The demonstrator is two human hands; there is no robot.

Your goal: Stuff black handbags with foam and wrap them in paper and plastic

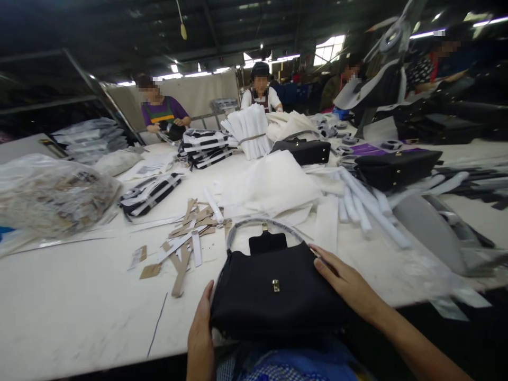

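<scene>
A black handbag (273,291) with a gold clasp and a wrapped top handle lies flat at the near edge of the white table (79,307). My left hand (201,328) rests against the bag's left side, fingers straight and held together. My right hand (345,283) lies flat on the bag's upper right corner, fingers stretched out. Neither hand grips anything.
Cardboard and paper strips (186,238) lie left of the bag, white fabric sheets (273,185) and paper rolls (369,206) behind it. Other black handbags (397,166) sit at the right. Clear bags of parts (51,193) are at the left. Several people work at the far side.
</scene>
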